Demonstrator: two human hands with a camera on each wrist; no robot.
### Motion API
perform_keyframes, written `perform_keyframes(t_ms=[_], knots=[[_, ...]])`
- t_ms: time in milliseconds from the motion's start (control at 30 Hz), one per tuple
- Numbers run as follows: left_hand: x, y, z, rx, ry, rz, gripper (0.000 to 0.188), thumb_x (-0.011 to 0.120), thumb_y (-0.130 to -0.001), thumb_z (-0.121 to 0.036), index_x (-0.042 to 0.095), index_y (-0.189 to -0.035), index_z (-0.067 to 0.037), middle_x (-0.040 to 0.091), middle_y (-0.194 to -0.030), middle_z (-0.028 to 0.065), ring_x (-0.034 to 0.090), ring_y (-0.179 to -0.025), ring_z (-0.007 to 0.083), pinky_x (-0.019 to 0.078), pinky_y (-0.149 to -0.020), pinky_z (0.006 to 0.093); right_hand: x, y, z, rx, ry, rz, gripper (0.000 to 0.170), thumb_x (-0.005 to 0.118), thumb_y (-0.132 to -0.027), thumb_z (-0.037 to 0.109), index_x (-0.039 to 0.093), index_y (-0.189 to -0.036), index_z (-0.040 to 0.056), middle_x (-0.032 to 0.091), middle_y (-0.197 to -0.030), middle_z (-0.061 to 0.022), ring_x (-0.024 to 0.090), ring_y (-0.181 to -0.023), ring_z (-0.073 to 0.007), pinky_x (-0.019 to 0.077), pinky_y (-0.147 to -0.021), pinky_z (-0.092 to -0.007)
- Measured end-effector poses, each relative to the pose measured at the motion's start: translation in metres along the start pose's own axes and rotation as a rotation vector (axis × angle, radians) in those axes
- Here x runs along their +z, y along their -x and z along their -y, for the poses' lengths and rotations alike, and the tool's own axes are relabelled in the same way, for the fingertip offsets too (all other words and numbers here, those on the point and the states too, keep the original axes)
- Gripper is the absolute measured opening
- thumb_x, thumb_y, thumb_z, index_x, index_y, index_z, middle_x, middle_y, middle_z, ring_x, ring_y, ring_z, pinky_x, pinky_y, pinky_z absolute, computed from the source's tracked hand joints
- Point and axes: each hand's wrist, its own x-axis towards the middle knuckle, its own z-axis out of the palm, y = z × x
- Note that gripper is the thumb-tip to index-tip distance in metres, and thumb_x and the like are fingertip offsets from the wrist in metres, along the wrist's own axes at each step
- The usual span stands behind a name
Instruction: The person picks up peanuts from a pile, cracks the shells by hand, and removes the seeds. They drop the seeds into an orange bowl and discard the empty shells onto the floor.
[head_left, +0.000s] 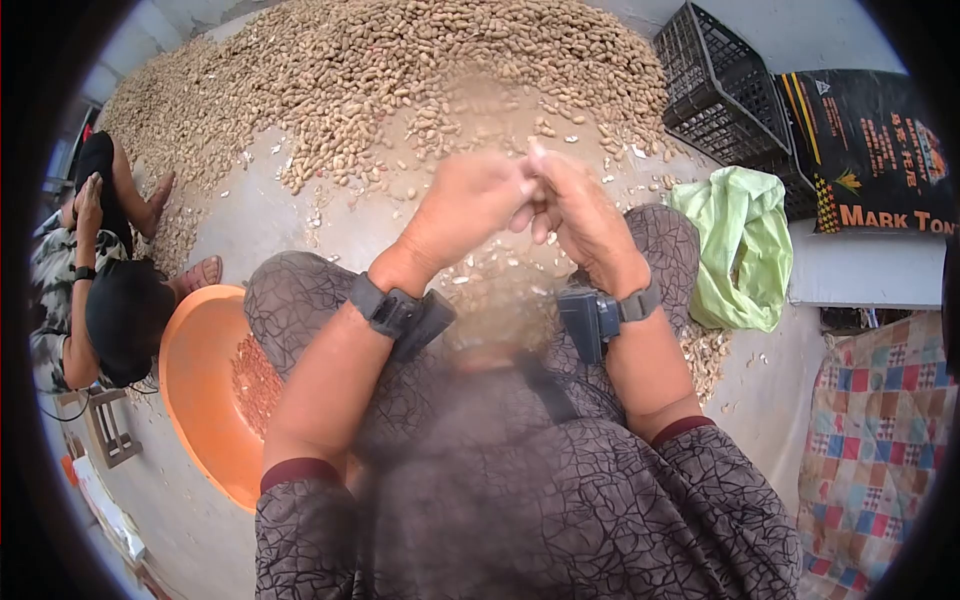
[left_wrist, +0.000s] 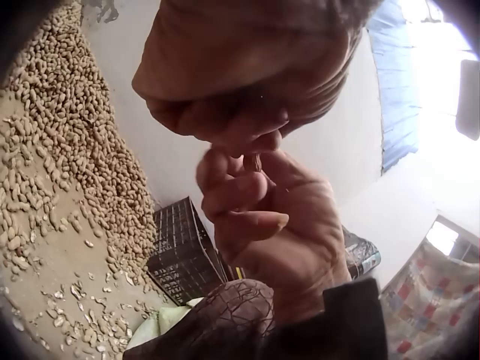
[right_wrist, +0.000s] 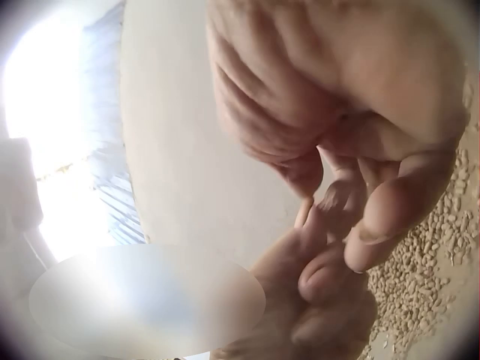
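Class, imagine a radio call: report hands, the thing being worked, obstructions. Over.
Left hand and right hand together, fingers curled. Small brownish piece between them, likely a peanut. Peanut heap ahead on floor. Nothing visibly in the way.

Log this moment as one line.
left hand, right hand: close together, grasp unclear; ahead: peanut pile; left: orange basin; right: green sack

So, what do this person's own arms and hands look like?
The left hand and right hand are bare, with no gloves. A dark wrist strap on each side carries a boxy, dark camera. The sleeves are grey-brown with black, crackle-like lines, ending in plain maroon cuffs that leave the forearms uncovered.
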Motion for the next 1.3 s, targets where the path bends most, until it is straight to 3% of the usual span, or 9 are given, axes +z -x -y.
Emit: perform_keyframes(t_ms=[67, 167, 400, 567, 767, 900, 967, 1100, 1300], knots=[[-0.007, -0.001, -0.005, -0.107, 0.082, -0.124, 0.016, 0.056, -0.088, -0.018, 0.058, -0.082, -0.003, 0.050, -0.058, -0.0031, 0.039, -0.046, 0.0012, 0.0279, -0.040, 0.0156, -0.007, 0.000, 0.006, -0.076, -0.022, 0.049, 0.021, 0.054, -0.087, 0.020, 0.060, -0.089, 0.0004, 0.061, -0.076, -0.0072, 0.058, -0.060, -0.0086, 0.0435, -0.045, -0.0170], [-0.010, -0.001, 0.002, -0.142, 0.310, -0.122, 0.017, 0.055, -0.089, -0.019, 0.057, -0.084, -0.003, 0.050, -0.059, -0.0031, 0.037, -0.044, 0.0010, 0.0261, -0.039, 0.0149, -0.009, 0.002, 0.006, -0.122, -0.103, 0.053, 0.016, 0.056, -0.085, 0.014, 0.060, -0.092, -0.0003, 0.062, -0.077, -0.0071, 0.057, -0.059, -0.0078, 0.0437, -0.046, -0.0159], [-0.012, 0.001, 0.003, -0.134, 0.528, -0.001, 0.020, 0.055, -0.088, -0.024, 0.059, -0.082, -0.006, 0.049, -0.062, -0.0031, 0.040, -0.049, 0.0032, 0.0283, -0.042, 0.0164, -0.001, 0.012, 0.014, -0.223, 0.099, -0.033, 0.015, 0.062, -0.082, 0.009, 0.059, -0.092, -0.0024, 0.063, -0.077, -0.0062, 0.059, -0.064, -0.0084, 0.0458, -0.052, -0.0189], [-0.006, 0.004, -0.004, -0.249, 0.652, 0.027, 0.021, 0.050, -0.093, -0.023, 0.054, -0.087, -0.003, 0.051, -0.062, -0.0001, 0.038, -0.042, 0.0021, 0.0282, -0.036, 0.0141, 0.006, 0.017, 0.017, -0.458, 0.203, -0.128, 0.009, 0.063, -0.079, 0.005, 0.063, -0.083, -0.0030, 0.065, -0.074, -0.0081, 0.060, -0.063, -0.0111, 0.0479, -0.055, -0.0226], [-0.010, 0.004, -0.005, -0.188, 0.673, 0.109, 0.015, 0.053, -0.090, -0.017, 0.052, -0.088, -0.002, 0.053, -0.066, 0.0015, 0.039, -0.044, 0.0020, 0.0290, -0.036, 0.0134, 0.003, 0.011, 0.005, -0.699, 0.486, -0.261, 0.011, 0.066, -0.075, 0.002, 0.063, -0.084, -0.0016, 0.065, -0.074, -0.0091, 0.061, -0.065, -0.0126, 0.0482, -0.058, -0.0229], [-0.011, 0.008, -0.007, -0.162, 0.724, 0.116, 0.013, 0.056, -0.088, -0.016, 0.057, -0.088, -0.003, 0.053, -0.070, -0.0015, 0.042, -0.050, 0.0006, 0.0309, -0.042, 0.0126, 0.012, 0.014, 0.011, -0.670, 0.362, -0.262, 0.010, 0.065, -0.075, -0.002, 0.063, -0.084, -0.0028, 0.064, -0.074, -0.0079, 0.061, -0.067, -0.0120, 0.0486, -0.059, -0.0230], [-0.009, 0.009, -0.006, -0.160, 0.799, 0.111, 0.015, 0.056, -0.089, -0.017, 0.056, -0.089, -0.002, 0.053, -0.070, -0.0011, 0.043, -0.050, 0.0007, 0.0314, -0.043, 0.0125, 0.016, 0.017, 0.015, -0.548, 0.120, -0.129, 0.010, 0.064, -0.075, -0.005, 0.062, -0.085, -0.0037, 0.063, -0.074, -0.0065, 0.061, -0.068, -0.0110, 0.0491, -0.060, -0.0229], [-0.008, 0.009, 0.001, -0.165, 0.867, 0.126, 0.017, 0.056, -0.090, -0.019, 0.055, -0.089, -0.002, 0.053, -0.070, -0.0003, 0.043, -0.050, 0.0013, 0.0323, -0.043, 0.0129, 0.018, 0.019, 0.017, -0.517, 0.114, -0.131, 0.011, 0.063, -0.076, -0.007, 0.061, -0.086, -0.0038, 0.063, -0.076, -0.0060, 0.061, -0.069, -0.0101, 0.0492, -0.060, -0.0222], [0.000, 0.007, 0.001, -0.191, 0.904, 0.045, 0.016, 0.057, -0.086, -0.007, 0.052, -0.100, 0.000, 0.054, -0.068, -0.0002, 0.040, -0.045, 0.0008, 0.0290, -0.037, 0.0129, 0.017, 0.016, 0.014, -0.478, 0.058, -0.166, 0.011, 0.063, -0.077, -0.006, 0.058, -0.086, -0.0033, 0.063, -0.075, -0.0074, 0.061, -0.066, -0.0096, 0.0490, -0.057, -0.0207]])
